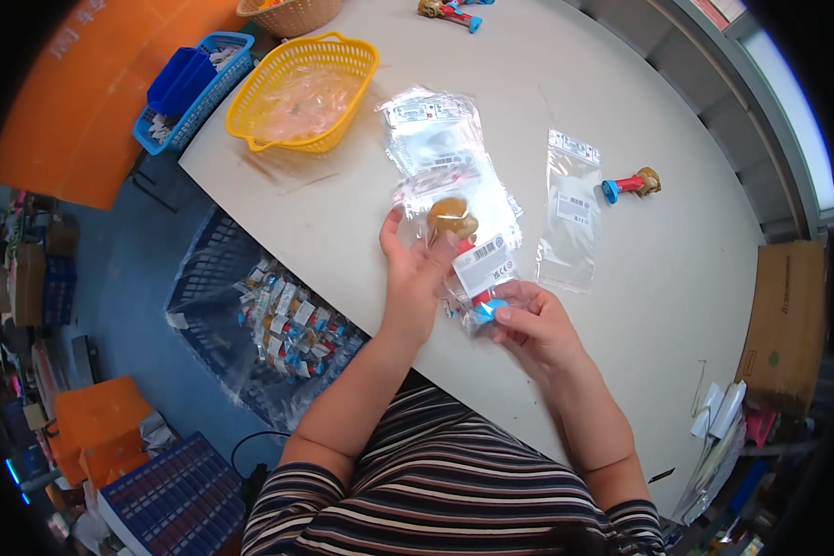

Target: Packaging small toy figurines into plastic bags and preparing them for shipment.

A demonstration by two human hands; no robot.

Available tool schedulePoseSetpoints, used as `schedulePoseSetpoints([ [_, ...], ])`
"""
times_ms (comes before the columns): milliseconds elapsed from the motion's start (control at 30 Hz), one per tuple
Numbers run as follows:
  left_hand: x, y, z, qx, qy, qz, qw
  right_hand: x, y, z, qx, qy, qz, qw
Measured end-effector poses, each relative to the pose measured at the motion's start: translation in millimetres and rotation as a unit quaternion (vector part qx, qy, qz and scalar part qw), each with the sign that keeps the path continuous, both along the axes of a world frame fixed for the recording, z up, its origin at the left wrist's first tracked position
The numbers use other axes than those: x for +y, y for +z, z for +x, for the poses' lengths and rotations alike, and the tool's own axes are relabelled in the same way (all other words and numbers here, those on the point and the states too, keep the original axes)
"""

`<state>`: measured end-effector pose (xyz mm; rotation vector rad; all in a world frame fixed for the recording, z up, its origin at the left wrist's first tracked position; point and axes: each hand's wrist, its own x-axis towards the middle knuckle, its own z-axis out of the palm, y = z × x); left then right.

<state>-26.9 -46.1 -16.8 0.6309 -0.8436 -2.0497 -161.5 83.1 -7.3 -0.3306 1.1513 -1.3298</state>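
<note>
Over the near part of the table, both hands hold a clear plastic bag with a toy figure (452, 218) inside; the figure has a brown head, a red body and a blue base, and a white label sits over its middle. My left hand (413, 273) grips the bag by the head end, thumb on top. At the blue base, my right hand (539, 326) pinches the lower end. Just beyond lies a stack of flat clear bags (433, 132). A single flat bag (571, 227) lies to the right, with a loose toy figure (634, 185) beside it.
A yellow basket (372, 65) stands at the far left of the table (658, 306), near a wicker basket (292, 20) and a blue basket (241, 69). More loose figures (450, 13) lie at the far edge. Below left, a dark blue crate (199, 269) holds many bagged figures.
</note>
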Motion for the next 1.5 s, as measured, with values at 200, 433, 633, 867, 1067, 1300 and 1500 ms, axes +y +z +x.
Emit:
schedulePoseSetpoints([
  [200,-24.1,-14.3,-2.1,0.036,-0.078,0.043,0.995,5.5,-3.7,11.0,-0.066,0.036,-0.011,0.997],
  [433,-7.8,-5.6,-15.8,-0.180,0.098,-0.136,0.969,-0.5,6.7,27.4,0.081,-0.047,-0.047,0.995],
  [633,-17.1,10.6,-5.7,0.095,-0.026,0.075,0.992,5.3,1.3,24.4,0.144,-0.041,-0.065,0.987],
  [867,-14.3,6.5,-2.7,0.087,-0.054,0.027,0.994,8.2,-2.9,25.6,0.031,0.001,-0.079,0.996],
  [1067,-12.1,34.5,10.1,-0.015,0.004,-0.066,0.998,6.5,-5.2,25.1,0.167,-0.045,-0.082,0.981],
  [1300,-10.4,23.5,5.4,-0.026,0.093,-0.060,0.994,5.9,0.5,34.2,0.229,-0.007,-0.075,0.970],
  [1500,-13.0,5.9,5.8,0.034,0.106,-0.048,0.993,2.4,5.9,38.5,0.113,-0.072,-0.105,0.985],
])
